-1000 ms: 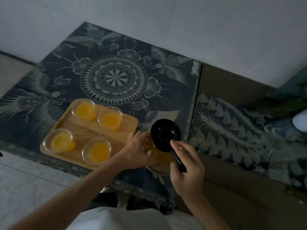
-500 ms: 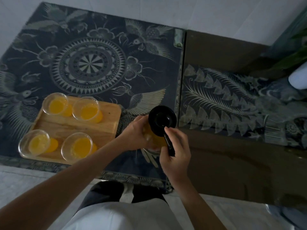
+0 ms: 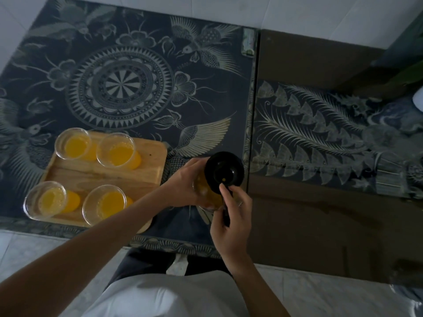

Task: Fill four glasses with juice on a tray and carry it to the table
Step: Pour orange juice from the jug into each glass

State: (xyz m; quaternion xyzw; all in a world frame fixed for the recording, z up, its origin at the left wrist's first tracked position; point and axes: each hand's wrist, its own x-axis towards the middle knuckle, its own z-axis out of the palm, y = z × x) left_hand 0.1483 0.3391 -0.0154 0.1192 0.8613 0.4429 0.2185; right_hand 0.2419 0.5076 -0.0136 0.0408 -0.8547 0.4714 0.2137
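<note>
Just right of the wooden tray (image 3: 107,177), on a dark patterned bench (image 3: 206,92), a person steadies a glass juice jug (image 3: 207,191) with a black lid (image 3: 224,171). The left hand (image 3: 183,185) wraps the jug's side nearest the tray; the right hand (image 3: 231,216) has its grip curled round the jug's dark handle, thumb resting on the lid.

On the tray stand four clear glasses, each part filled with orange juice: far left (image 3: 73,144), far right (image 3: 115,150), near left (image 3: 45,200) and near right (image 3: 104,205). Pouring looks finished.

The tray's long axis runs left to right, its near edge close to the bench edge. It lies left of both hands, nearer the left one, so the left arm (image 3: 96,243) now crosses over its near right corner. The jug sits right beside the tray's right end and would crowd a grip there. Further right of the tray lies a brown bench section (image 3: 309,225).
</note>
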